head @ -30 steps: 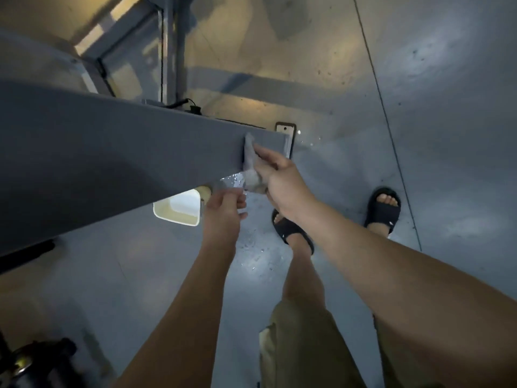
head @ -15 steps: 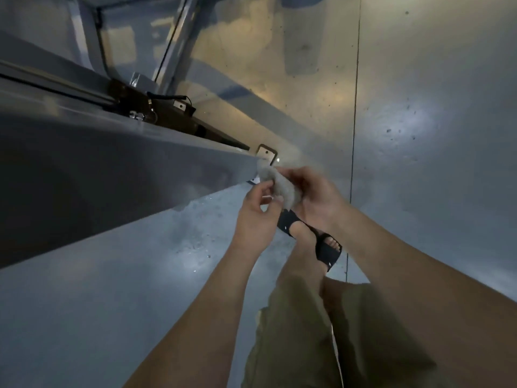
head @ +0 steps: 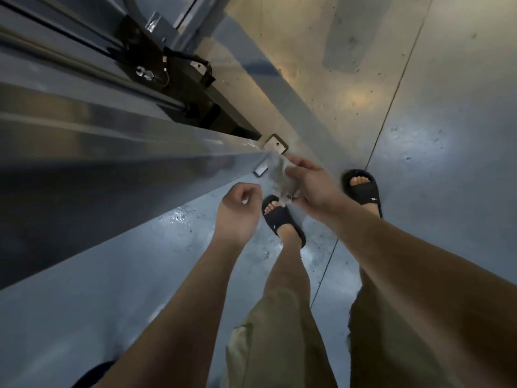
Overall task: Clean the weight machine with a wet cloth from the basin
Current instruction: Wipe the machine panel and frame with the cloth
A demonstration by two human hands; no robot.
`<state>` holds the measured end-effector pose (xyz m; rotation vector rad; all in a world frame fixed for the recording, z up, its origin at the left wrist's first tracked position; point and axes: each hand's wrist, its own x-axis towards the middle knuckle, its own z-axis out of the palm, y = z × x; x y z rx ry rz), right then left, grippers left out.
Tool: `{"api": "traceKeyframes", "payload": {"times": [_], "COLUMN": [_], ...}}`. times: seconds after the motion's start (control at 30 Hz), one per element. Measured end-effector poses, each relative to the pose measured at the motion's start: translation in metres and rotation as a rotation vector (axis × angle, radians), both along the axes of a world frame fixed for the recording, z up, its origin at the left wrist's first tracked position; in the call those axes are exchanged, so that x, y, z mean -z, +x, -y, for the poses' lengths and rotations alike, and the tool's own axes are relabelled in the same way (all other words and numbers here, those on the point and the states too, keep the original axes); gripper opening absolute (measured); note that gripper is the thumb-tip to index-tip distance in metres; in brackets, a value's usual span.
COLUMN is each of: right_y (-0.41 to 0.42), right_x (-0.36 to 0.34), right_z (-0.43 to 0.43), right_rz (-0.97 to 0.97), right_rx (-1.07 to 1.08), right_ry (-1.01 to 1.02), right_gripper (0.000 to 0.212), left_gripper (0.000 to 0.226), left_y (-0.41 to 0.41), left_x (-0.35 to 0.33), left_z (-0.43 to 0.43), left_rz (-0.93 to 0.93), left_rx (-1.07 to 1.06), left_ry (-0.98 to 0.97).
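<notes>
Right hand [head: 313, 189] is hovering just off the end of the long grey metal weight-machine beam [head: 112, 169], which is stretching from the left edge toward the centre. Left hand [head: 237, 211] is hanging loosely curled, holding nothing. The right hand's fingers are gripping a crumpled grey cloth [head: 277, 175], its long axis running from the beam's end down toward a black sandal [head: 282, 219].

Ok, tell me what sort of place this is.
Probably an indoor gym or equipment room: a long grey metal machine beam with a black cable-fitted bracket, a glossy grey painted concrete floor spotted with water, and a crumpled grey cloth in the right hand.
</notes>
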<state>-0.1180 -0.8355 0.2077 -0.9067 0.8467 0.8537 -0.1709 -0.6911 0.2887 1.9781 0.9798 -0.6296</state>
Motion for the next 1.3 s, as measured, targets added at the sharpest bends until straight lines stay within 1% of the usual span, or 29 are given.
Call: {"api": "traceKeyframes", "payload": {"times": [0.1,0.17,0.23,0.33,0.37,0.4,0.47,0.57,0.63,0.73,0.8,0.9,1.0,1.07,1.13,1.17,1.3], "right_y": [0.016,0.029,0.041,0.058,0.062,0.066,0.073,0.081,0.082,0.077,0.071,0.065,0.063,0.067,0.076,0.081,0.091], "right_x": [0.015,0.022,0.027,0.042,0.048,0.056,0.071,0.098,0.116,0.135,0.136,0.131,0.119,0.123,0.133,0.135,0.133], "right_z": [0.007,0.015,0.021,0.026,0.025,0.023,0.017,0.002,-0.011,-0.032,-0.041,-0.043,-0.039,-0.039,-0.046,-0.052,-0.068], "right_rz": [-0.044,0.006,0.076,0.172,0.194,0.210,0.230,0.304,0.342,0.378,0.374,0.381,0.437,0.426,0.388,0.399,0.510], "right_rx": [-0.043,-0.116,-0.203,-0.327,-0.368,-0.405,-0.471,-0.539,-0.593,-0.703,-0.741,-0.696,-0.681,-0.694,-0.718,-0.742,-0.783], "right_ry": [-0.075,-0.106,-0.132,-0.177,-0.191,-0.206,-0.244,-0.294,-0.322,-0.248,-0.190,-0.184,-0.168,-0.159,-0.175,-0.193,-0.197], "right_gripper": [0.027,0.028,0.029,0.025,0.024,0.023,0.019,0.020,0.024,0.028,0.035,0.038,0.037,0.037,0.038,0.038,0.032], "left_gripper": [0.020,0.030,0.043,0.063,0.066,0.066,0.057,0.048,0.052,0.063,0.066,0.062,0.073,0.077,0.073,0.069,0.059], "left_y": [0.000,0.003,0.006,0.013,0.013,0.013,0.014,0.016,0.018,0.015,0.011,0.008,0.009,0.010,0.008,0.007,0.007], "left_x": [0.010,0.020,0.031,0.044,0.050,0.055,0.063,0.078,0.088,0.104,0.107,0.107,0.104,0.104,0.103,0.103,0.101], "left_z": [0.005,0.014,0.025,0.041,0.045,0.049,0.056,0.057,0.055,0.052,0.051,0.050,0.050,0.050,0.049,0.048,0.046], "left_rz": [-0.014,-0.021,0.005,0.097,0.123,0.148,0.209,0.339,0.386,0.409,0.409,0.375,0.369,0.367,0.353,0.346,0.326], "left_rx": [-0.161,-0.285,-0.459,-0.698,-0.752,-0.796,-0.862,-0.884,-0.906,-0.950,-0.957,-0.948,-0.949,-0.933,-0.911,-0.907,-0.904], "left_ry": [0.069,0.110,0.125,0.117,0.121,0.121,0.127,0.213,0.235,0.226,0.218,0.227,0.229,0.233,0.241,0.249,0.259]}}
